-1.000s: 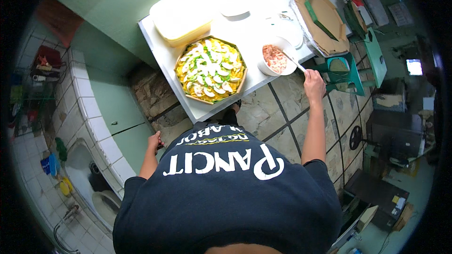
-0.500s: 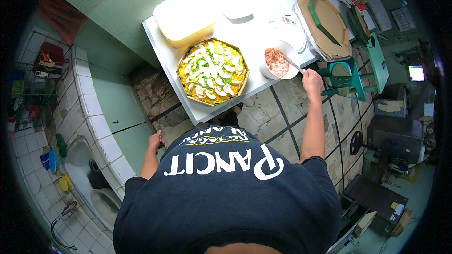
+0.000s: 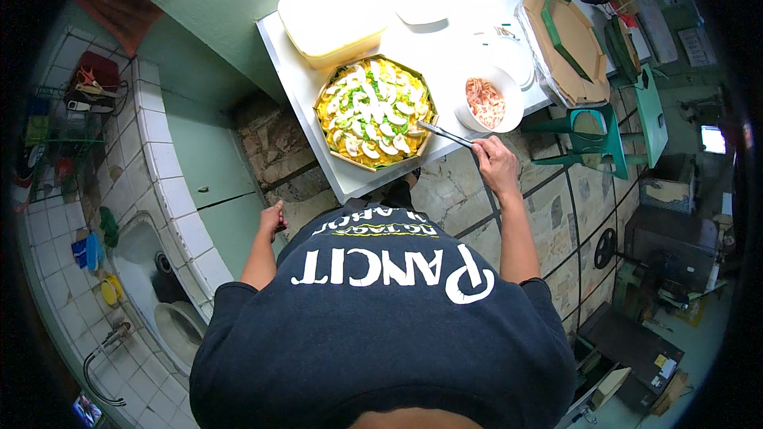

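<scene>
My right hand (image 3: pixel 496 165) is closed round the handle of slim metal tongs (image 3: pixel 451 136). Their tips reach the right rim of an octagonal tray of yellow noodles (image 3: pixel 373 115), topped with sliced boiled egg and chopped greens. Whether the tips hold any food is too small to tell. Just right of the tray stands a white bowl (image 3: pixel 513 103) of small pinkish shrimp (image 3: pixel 485 102). My left hand (image 3: pixel 274 218) hangs low beside my body, left of the table's near corner, with its fingers curled; something dark shows at them, but I cannot make it out.
A large pale lidded container (image 3: pixel 330 20) sits behind the tray on the white table (image 3: pixel 296 83). Farther right lie a white plate (image 3: pixel 517 63) and cardboard octagonal boxes (image 3: pixel 566 48). Green stools (image 3: pixel 600 139) stand past the table's right end. A tiled sink (image 3: pixel 141 258) is at the left.
My right hand has brought the tongs out of the shrimp bowl and leftward to the noodle tray's right rim. My left hand stays low at my side. The whole view has shifted slightly.
</scene>
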### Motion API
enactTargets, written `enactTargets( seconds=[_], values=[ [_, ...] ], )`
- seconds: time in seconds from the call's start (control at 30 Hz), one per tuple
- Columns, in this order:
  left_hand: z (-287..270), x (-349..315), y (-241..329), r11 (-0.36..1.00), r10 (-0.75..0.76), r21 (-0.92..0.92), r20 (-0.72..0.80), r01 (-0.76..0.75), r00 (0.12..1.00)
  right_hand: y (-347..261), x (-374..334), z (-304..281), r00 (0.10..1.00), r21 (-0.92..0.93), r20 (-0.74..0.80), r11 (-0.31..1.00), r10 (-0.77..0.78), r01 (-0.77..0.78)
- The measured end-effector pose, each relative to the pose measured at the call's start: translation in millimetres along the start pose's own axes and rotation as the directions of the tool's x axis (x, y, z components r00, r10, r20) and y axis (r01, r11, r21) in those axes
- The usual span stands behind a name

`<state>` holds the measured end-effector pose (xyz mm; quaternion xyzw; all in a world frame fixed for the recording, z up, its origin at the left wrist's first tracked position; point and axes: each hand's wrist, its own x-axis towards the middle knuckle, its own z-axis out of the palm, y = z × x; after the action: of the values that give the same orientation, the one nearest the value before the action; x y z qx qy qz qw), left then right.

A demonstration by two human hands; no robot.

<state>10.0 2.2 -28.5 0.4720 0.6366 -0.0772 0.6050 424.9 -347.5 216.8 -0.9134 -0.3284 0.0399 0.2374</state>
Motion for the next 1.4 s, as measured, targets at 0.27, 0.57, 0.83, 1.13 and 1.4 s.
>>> enactTargets(
  seconds=[0.27, 0.57, 0.83, 1.13, 1.4],
  values=[
    [-2, -12, -3, 1.000, -0.026, -0.011, -0.014, 0.026, 1.000, -4, 10, -8, 0.997, -0.170, -0.030, 0.983, -0.075, 0.069],
    [-6, -17, -17, 0.995, -0.096, -0.019, -0.034, 0.095, 0.995, 2, 19, -10, 0.992, -0.203, -0.039, 0.973, -0.123, 0.113],
    [-2, -18, -7, 0.998, -0.060, -0.024, -0.066, 0.059, 0.996, -2, 18, 0, 0.998, -0.173, -0.049, 0.985, -0.038, 0.029],
    [-6, -18, -14, 0.997, -0.070, -0.012, -0.041, 0.070, 0.997, 3, 12, -7, 0.991, -0.119, 0.002, 0.984, 0.133, -0.132],
    [-4, -14, -12, 0.998, -0.065, -0.024, -0.039, 0.065, 0.997, 7, 13, -3, 0.990, 0.083, -0.057, 0.989, 0.131, -0.126]
  ],
)
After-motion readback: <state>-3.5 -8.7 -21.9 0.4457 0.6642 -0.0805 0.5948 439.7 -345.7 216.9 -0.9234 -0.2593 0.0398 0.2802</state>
